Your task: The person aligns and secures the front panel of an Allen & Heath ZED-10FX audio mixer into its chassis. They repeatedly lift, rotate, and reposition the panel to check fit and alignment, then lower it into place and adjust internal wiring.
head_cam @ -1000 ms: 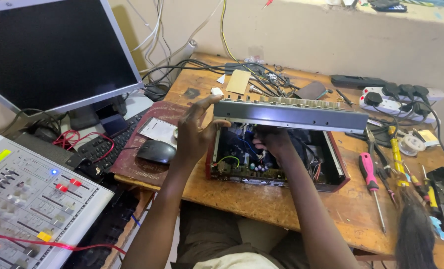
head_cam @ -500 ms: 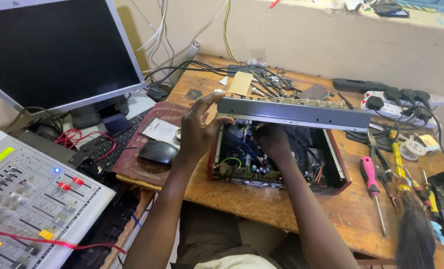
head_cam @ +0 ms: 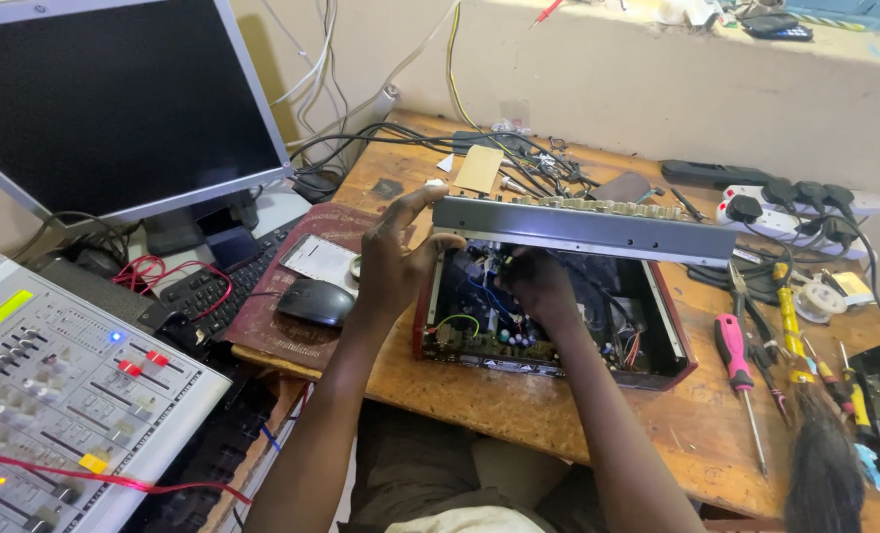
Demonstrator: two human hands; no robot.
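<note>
An opened electronic device (head_cam: 657,336) with a red casing sits on the wooden table, its circuit boards and wires exposed. Its grey front panel (head_cam: 598,229), lined with knobs, stands tilted up along the far side. My left hand (head_cam: 395,252) grips the left end of that panel, thumb and fingers around its corner. My right hand (head_cam: 538,286) reaches down inside the casing among the wires and boards; its fingertips are hidden, so whether it holds anything is unclear.
A computer mouse (head_cam: 313,301) lies on a dark red book beside a keyboard (head_cam: 208,286) and monitor (head_cam: 114,99). An audio mixer (head_cam: 55,385) sits at the left. Screwdrivers (head_cam: 741,370), a brush (head_cam: 825,464) and a power strip (head_cam: 795,202) lie to the right. Cables crowd the back.
The front panel has stayed propped up in my left hand. My right hand has shifted slightly inside the casing. The view has moved a little.
</note>
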